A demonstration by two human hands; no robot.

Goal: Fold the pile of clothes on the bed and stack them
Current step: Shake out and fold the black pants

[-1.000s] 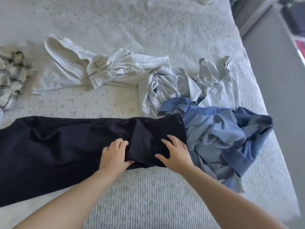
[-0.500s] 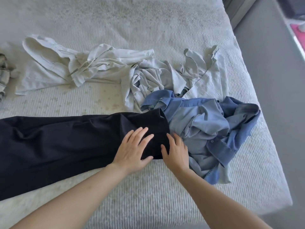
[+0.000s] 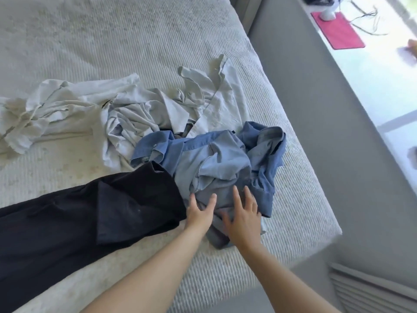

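Head view, left hand (image 3: 199,214): fingers straight and spread, flat at the seam where the black garment (image 3: 90,218) meets the blue shirt (image 3: 216,163), grip holding nothing.
Right hand (image 3: 242,219): open too, fingers spread, pressing the crumpled blue shirt.
Pale clothes (image 3: 140,114): heaped behind, on the bed (image 3: 140,37).

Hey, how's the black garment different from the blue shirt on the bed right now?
The black garment lies stretched out long and mostly flat; the blue shirt sits crumpled in a heap. The black garment is plain and dark; the blue shirt shows a collar and lighter inside panels. Both hands, left hand and right hand, rest on the blue shirt. Both lie unfolded on the bed.
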